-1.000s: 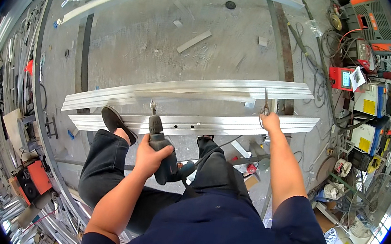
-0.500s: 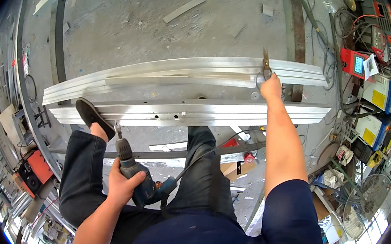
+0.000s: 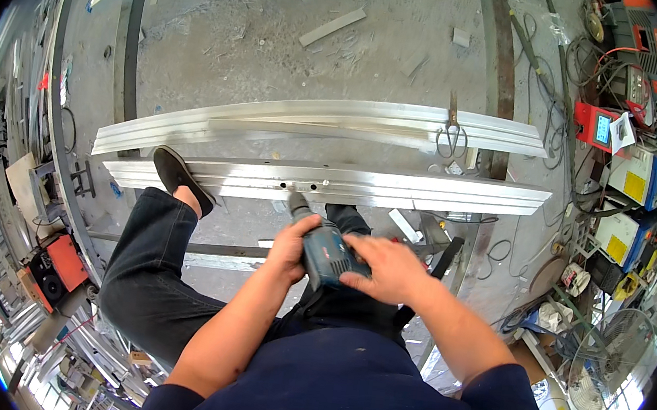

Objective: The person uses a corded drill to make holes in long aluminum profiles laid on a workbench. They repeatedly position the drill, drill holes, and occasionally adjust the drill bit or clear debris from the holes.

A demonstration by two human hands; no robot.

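Observation:
My left hand [image 3: 289, 247] is wrapped round the front of a blue power drill [image 3: 326, 260], just behind its chuck. On the drill's rear body lies my right hand [image 3: 387, 270], fingers and thumb gripping across it, slightly blurred. The chuck [image 3: 297, 204] points away from me at the near side of a silver aluminium profile [image 3: 411, 190] with several dark holes. Whether the bit touches the metal I cannot tell. My left shoe [image 3: 178, 172] presses on the profile's left part. Scissors [image 3: 452, 134] with dark handles rest on a second aluminium profile [image 3: 249, 117] farther off.
Steel beams [image 3: 501, 87] support the profiles at right and left. Offcuts [image 3: 332, 27] litter the grey floor. At right stand a red box with a screen [image 3: 594, 126], cables and a fan [image 3: 611, 359]. An orange-and-black machine [image 3: 62, 270] sits at left.
My right hand has let go of the scissors on the far profile and come back onto the drill. My left hand has carried the drill right and forward, toward the holes.

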